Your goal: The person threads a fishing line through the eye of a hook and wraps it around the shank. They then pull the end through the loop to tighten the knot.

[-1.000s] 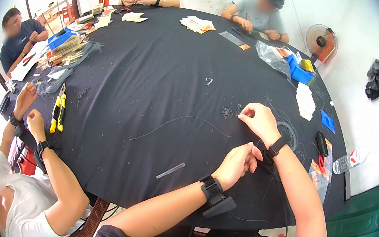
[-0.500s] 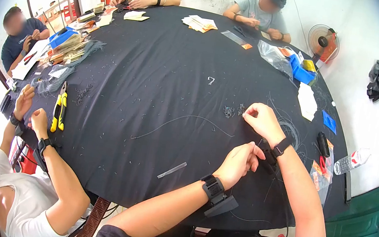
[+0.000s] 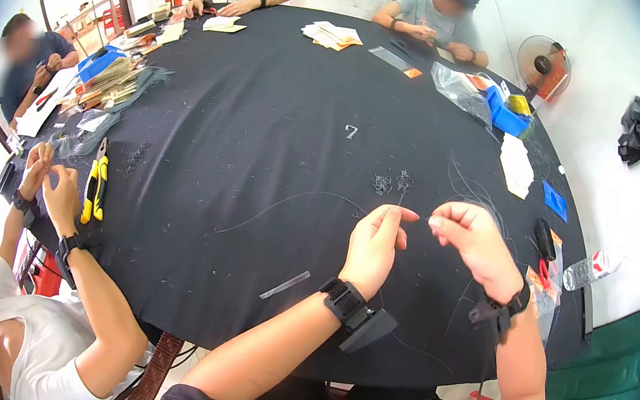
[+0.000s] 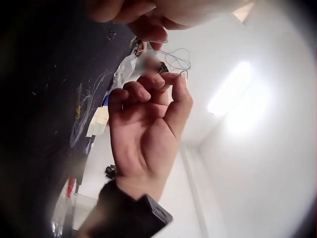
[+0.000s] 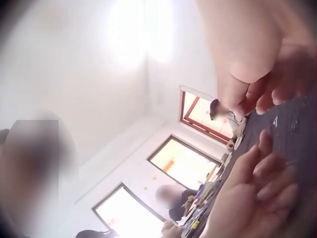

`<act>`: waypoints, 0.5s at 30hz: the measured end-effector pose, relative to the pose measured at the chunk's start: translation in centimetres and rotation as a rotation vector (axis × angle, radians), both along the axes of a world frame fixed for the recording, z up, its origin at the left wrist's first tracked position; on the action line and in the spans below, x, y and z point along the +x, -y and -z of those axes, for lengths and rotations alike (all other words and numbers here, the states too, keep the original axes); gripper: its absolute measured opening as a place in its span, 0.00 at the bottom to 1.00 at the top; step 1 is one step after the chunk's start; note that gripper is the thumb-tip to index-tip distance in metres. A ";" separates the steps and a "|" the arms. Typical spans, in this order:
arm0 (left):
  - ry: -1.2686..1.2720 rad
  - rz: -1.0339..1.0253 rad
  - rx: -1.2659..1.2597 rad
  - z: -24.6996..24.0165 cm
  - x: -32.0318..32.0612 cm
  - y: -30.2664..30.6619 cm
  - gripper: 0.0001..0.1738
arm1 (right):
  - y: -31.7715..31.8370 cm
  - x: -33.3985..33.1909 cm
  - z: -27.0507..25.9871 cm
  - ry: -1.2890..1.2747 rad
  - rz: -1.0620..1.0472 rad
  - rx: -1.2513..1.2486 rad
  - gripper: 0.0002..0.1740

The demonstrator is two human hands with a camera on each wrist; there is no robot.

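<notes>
In the head view my left hand [image 3: 375, 245] is over the near right part of the black table, thumb and index finger together. It pinches a thin fishing line [image 3: 421, 352] that trails below the wrist towards the table's front edge. Just to its right, my right hand [image 3: 479, 244] faces it, a small gap between the fingertips. A tiny dark curved fish hook [image 4: 184, 74] sticks up from the pinched thumb and index finger of that hand in the left wrist view. Two small dark heaps of hooks [image 3: 403, 181] lie beyond the hands.
Another line [image 3: 269, 207] curves across the black cloth [image 3: 204, 141]. A clear strip [image 3: 285, 286] lies nearer me. Left are yellow-handled pliers [image 3: 96, 183] and a seated person's hands; right are coiled line [image 3: 474, 190], white cards [image 3: 515, 169] and a bottle [image 3: 587, 270].
My right hand has left the hook heaps and come nearer me, turning towards the left hand. My left hand has risen forward and left, its fingertips now opposite the right's.
</notes>
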State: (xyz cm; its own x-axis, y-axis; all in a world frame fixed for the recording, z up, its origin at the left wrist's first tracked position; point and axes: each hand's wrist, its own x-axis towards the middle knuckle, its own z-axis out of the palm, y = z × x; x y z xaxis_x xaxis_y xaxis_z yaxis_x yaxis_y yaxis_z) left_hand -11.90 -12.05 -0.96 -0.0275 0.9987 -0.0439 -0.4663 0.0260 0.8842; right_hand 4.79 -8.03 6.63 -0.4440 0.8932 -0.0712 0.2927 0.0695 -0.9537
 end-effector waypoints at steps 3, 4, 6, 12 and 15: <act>-0.139 0.046 0.063 -0.4 0.2 0.2 0.18 | 1.9 -0.1 0.5 -0.003 0.068 0.029 0.08; -0.200 0.057 0.086 -0.6 0.2 0.4 0.18 | 2.3 -0.2 0.6 0.001 0.103 0.056 0.08; -0.384 0.073 0.116 -1.3 0.2 0.8 0.18 | 2.4 0.4 1.2 -0.001 0.151 0.079 0.07; -0.708 0.125 0.237 -1.6 0.3 1.4 0.18 | 2.7 1.2 2.5 -0.017 0.172 0.034 0.08; -0.731 0.154 0.254 -1.6 0.3 1.4 0.18 | 3.0 1.3 2.2 0.006 0.156 0.011 0.09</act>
